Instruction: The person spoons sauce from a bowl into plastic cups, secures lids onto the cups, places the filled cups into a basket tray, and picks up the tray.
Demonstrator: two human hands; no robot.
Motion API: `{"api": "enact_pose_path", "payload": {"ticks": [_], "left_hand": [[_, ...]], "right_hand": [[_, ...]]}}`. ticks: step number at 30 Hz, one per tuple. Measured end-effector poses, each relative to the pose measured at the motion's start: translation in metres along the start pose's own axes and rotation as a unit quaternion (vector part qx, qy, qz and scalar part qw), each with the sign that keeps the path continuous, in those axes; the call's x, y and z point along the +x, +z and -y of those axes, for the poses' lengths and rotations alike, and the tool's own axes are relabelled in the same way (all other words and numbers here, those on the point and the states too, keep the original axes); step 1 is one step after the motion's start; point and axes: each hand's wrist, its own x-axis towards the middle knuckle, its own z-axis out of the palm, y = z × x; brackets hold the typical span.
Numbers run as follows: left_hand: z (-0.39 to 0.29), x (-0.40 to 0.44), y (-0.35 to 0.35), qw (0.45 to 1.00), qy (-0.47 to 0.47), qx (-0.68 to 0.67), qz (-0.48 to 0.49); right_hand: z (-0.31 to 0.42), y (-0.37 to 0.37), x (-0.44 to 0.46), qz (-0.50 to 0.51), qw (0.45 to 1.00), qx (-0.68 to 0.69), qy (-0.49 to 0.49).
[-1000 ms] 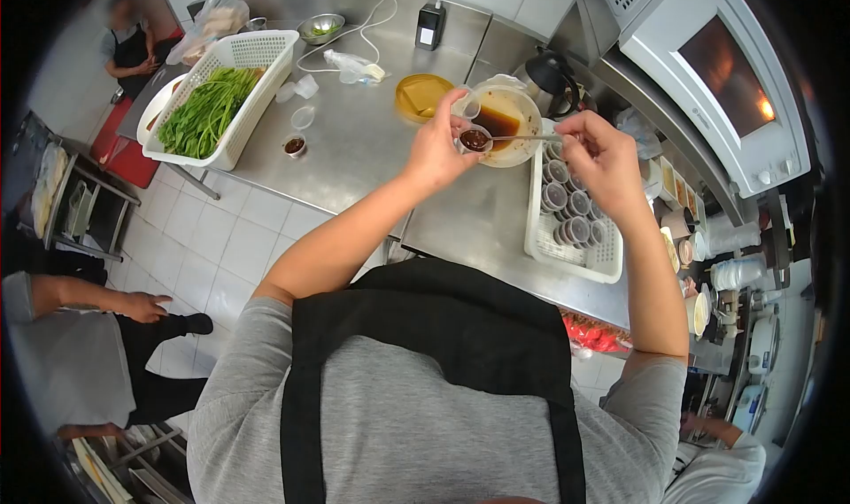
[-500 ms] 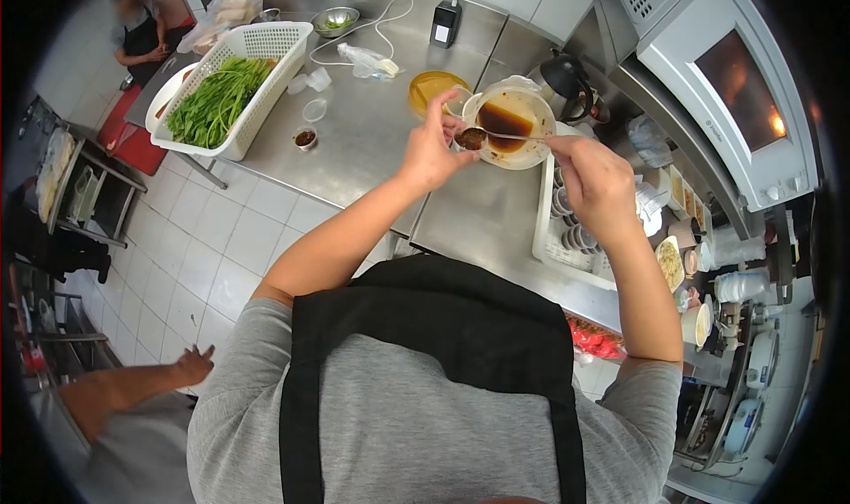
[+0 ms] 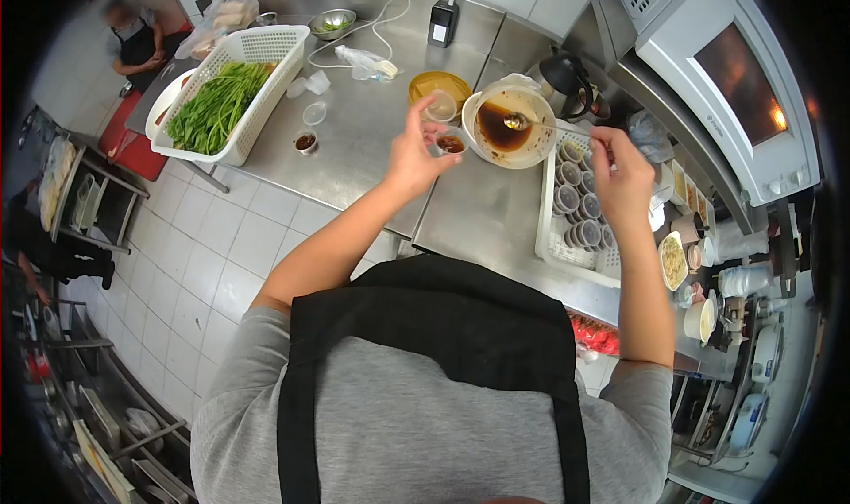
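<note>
My left hand (image 3: pixel 413 158) holds a small clear plastic cup (image 3: pixel 451 144) with dark sauce in it, just left of a white bowl (image 3: pixel 534 155). A clear round lid (image 3: pixel 439 106) stands up beside the cup at my raised fingers; whether the two are joined I cannot tell. Pinched by its handle in my right hand (image 3: pixel 625 174) is a metal spoon (image 3: pixel 517 121). Its head is over the brown sauce (image 3: pixel 505 134) in the bowl. Another sauce cup (image 3: pixel 305 142) sits farther left on the steel counter, near an empty clear cup (image 3: pixel 314 112).
A white basket (image 3: pixel 553 249) of lidded sauce cups lies right of the bowl. Behind are a yellow disc (image 3: pixel 423 84) and a black kettle (image 3: pixel 567 81). Leafy greens fill a white crate (image 3: pixel 243 141) at left. A microwave (image 3: pixel 708 88) juts in from the right. A person (image 3: pixel 135 39) stands far left.
My right hand has moved right, taking the spoon from the cup back over the bowl. My left hand has shifted slightly left with the cup. Another person's arm has left the lower left.
</note>
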Motion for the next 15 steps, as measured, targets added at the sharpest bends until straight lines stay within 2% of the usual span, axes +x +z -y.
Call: {"api": "enact_pose_path", "payload": {"ticks": [5,15], "left_hand": [[0.044,-0.027,-0.027,0.999,-0.029,0.005,-0.036],[0.098,-0.059,-0.064,0.989,-0.076,0.089,-0.09]], "right_hand": [[-0.027,0.041,-0.029,0.017,1.0,-0.014,0.015],[-0.074,0.09,-0.035,0.03,0.99,-0.131,-0.044]]}}
